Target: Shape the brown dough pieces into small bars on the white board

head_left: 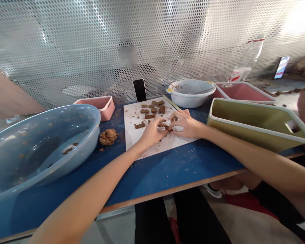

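A white board [132,145] lies on the blue table with several small brown clay pieces [149,116] near its far side, some bone-shaped. Low over the board, my left hand [152,133] and my right hand [186,124] meet with bent fingers. Their thumbs and fingertips pinch a small dark brown clay piece [168,128], partly hidden by the fingers. Left of the board sits a rough lump of brown clay [108,137], apart from both hands. A pale green stick [170,102] lies along the board's far right edge.
A large blue basin [91,117] fills the left side, beside a small pink bin [108,110]. A phone [139,90] leans on the perforated metal wall. A white basin [190,100], pink bin [246,101], green bin [244,134] and bottle [247,62] stand right. Another person sits there.
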`<state>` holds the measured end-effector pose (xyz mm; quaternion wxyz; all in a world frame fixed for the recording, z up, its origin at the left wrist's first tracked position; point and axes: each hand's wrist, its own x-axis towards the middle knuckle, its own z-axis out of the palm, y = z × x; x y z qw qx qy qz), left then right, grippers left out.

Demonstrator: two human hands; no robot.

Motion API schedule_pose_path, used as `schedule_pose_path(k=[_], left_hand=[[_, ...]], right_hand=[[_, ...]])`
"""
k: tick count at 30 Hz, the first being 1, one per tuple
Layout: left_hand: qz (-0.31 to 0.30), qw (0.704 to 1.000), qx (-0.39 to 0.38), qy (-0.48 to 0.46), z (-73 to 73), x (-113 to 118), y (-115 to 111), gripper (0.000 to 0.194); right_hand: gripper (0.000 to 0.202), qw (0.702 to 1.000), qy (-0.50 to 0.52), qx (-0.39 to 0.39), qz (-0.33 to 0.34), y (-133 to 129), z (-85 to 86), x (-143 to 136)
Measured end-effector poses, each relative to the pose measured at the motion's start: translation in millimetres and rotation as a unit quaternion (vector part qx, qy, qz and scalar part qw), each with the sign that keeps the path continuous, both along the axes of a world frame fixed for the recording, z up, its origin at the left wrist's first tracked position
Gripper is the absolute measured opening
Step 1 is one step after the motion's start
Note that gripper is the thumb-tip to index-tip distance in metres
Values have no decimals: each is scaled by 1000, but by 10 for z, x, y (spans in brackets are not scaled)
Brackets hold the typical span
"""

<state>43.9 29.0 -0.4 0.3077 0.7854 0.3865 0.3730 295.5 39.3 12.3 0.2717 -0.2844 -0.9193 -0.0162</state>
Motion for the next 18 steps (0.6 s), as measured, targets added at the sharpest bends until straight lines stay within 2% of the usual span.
schedule_pose_path(k=[7,12,18], left_hand=[[-9,1000,-3,-14,-5,8,8,44],[-12,1000,5,-13,-8,-6,-1,44],[-10,1000,-5,-22,-32,3,5,43]], right_hand=[[17,999,-2,39,12,-32,15,-36],[20,1000,-13,19,-4,-72,58,-55],[21,1000,23,-3,-10,-48,69,-29]])
